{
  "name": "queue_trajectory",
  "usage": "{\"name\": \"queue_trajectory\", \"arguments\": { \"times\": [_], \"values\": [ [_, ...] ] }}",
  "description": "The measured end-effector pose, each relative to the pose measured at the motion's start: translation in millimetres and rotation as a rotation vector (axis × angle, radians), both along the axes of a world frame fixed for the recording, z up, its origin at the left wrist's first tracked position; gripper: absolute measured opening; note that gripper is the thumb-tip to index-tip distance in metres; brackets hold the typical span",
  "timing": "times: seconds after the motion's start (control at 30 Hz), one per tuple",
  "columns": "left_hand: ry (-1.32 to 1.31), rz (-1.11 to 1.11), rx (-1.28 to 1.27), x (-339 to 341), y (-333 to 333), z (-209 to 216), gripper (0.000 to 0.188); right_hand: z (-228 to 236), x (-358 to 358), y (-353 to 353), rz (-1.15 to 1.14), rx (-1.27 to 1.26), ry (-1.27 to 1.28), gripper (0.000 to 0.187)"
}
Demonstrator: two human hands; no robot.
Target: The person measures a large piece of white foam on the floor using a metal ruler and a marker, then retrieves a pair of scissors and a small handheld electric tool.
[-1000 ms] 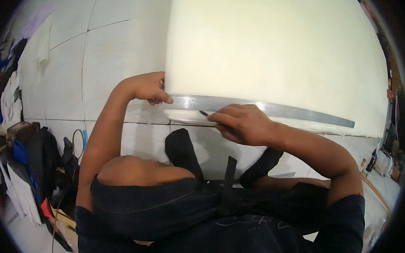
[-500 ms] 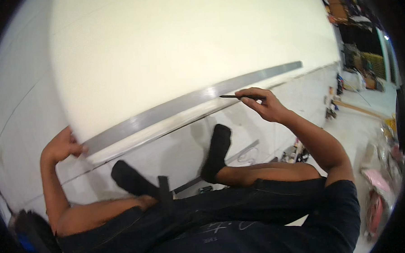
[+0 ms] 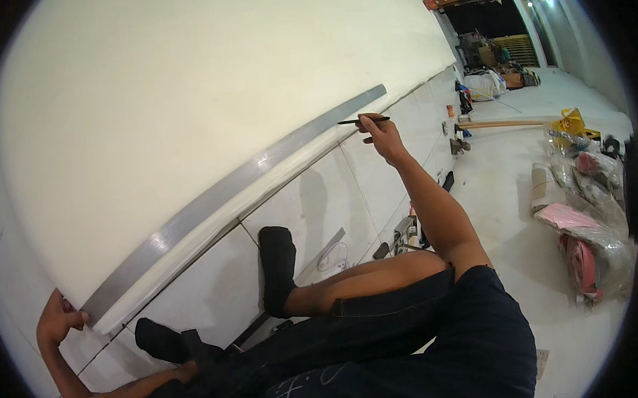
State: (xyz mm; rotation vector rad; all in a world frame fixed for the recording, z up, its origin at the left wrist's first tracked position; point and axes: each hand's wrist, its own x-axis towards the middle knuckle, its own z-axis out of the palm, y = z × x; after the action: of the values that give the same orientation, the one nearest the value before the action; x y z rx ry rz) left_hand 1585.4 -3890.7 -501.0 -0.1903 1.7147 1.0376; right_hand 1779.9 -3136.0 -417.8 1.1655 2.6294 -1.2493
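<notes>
A long, flat steel ruler (image 3: 223, 194) lies along the near edge of a large, smooth cream-white sheet (image 3: 185, 77), leaving a narrow strip of it showing on the near side. My left hand (image 3: 57, 321) is at the ruler's near-left end and the sheet's corner, its thumb at the metal and its other fingers curled, partly hidden. Toward the ruler's far right end, my right hand (image 3: 380, 136) pinches a slim dark pen (image 3: 351, 121). The pen's tip points left, at or just above the strip beside the ruler.
My feet in black socks (image 3: 277, 261) rest on white floor tiles (image 3: 333, 191) close to the sheet's edge. Another metal strip (image 3: 321, 254) lies past my foot. Plastic-wrapped bundles (image 3: 576, 216), wooden poles (image 3: 508, 123) and a yellow object (image 3: 570, 124) are at right.
The view has swung to the right, bringing more of the right-hand floor into sight. My right hand has moved with the pen along the ruler toward its far end; my left hand stays at the other end.
</notes>
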Motion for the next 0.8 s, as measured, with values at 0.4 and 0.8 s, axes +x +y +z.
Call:
{"name": "queue_trajectory", "arguments": {
  "times": [0.4, 0.8],
  "values": [
    [0.008, -0.065, 0.032, -5, 6, 1, 0.076, -4, -9, -86, 0.655, 0.790, 0.077, 0.025],
    [0.050, -0.204, -0.018, -6, 4, 12, 0.074, 4, -87, -302, 1.580, 0.460, 0.231, 0.029]
  ]
}}
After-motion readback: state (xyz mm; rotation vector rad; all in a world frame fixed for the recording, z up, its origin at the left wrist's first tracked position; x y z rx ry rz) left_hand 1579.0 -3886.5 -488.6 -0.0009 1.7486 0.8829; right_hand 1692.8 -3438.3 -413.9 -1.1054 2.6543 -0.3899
